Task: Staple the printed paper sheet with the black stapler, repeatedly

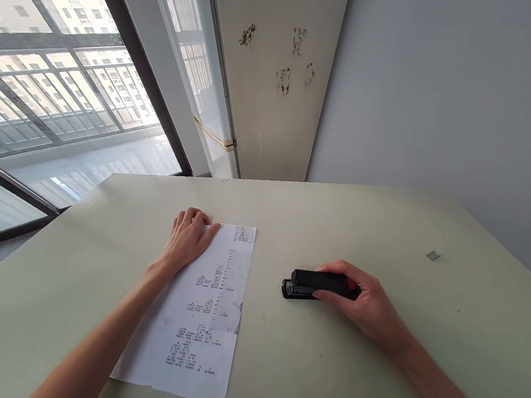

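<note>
A printed white sheet of paper (214, 308) lies on the pale green table (313, 370), left of centre. My left hand (187, 238) rests on its upper left corner, palm down, with the thumb spread away from the fingers. To the right of the sheet is a black stapler (323, 283) with a red part near its rear end, its front pointing left toward the paper. My right hand (360, 296) grips the stapler's rear half between thumb and fingers. A gap of bare table separates the stapler from the sheet.
A small grey square piece (433, 256) lies on the table at the right. Beyond the table's far edge stand a stained beige panel (275, 117) and a grey wall (439, 104). Glass windows with dark frames (141, 70) are at the left.
</note>
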Demonstrator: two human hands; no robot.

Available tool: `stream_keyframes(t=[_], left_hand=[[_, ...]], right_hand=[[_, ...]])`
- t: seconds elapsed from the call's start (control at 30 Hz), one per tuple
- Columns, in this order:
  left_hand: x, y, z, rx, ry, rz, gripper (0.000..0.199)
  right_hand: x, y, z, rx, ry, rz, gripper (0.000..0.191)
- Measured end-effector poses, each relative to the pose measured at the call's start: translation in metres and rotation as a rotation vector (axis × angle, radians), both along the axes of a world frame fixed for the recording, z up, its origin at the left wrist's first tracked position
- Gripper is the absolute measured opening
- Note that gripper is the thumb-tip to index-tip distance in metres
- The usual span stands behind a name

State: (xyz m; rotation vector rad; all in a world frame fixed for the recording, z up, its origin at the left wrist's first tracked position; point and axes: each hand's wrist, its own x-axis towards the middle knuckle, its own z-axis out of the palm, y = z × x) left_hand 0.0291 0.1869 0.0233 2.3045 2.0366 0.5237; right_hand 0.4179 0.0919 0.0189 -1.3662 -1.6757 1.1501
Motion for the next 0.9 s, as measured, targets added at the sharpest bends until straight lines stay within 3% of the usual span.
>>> stream_keyframes(t=[0.4, 0.6, 0.9], left_hand=[[0.040, -0.044, -0.007, 0.108, -0.025, -0.179, 0.042], [0.053, -0.048, -0.009, -0.033, -0.218, -0.214, 0.042], [0.074, -0.055, -0.003, -0.076, -0.233, -0.183, 0.037]], right_hand=[[0.000, -0.004, 0.005, 0.050, -0.010, -0.050, 0.031], [0.002, -0.001, -0.002, 0.066, 0.001, -0.043, 0.029], [-0.003, -0.003, 0.002, 0.076, -0.002, -0.047, 0.029]])
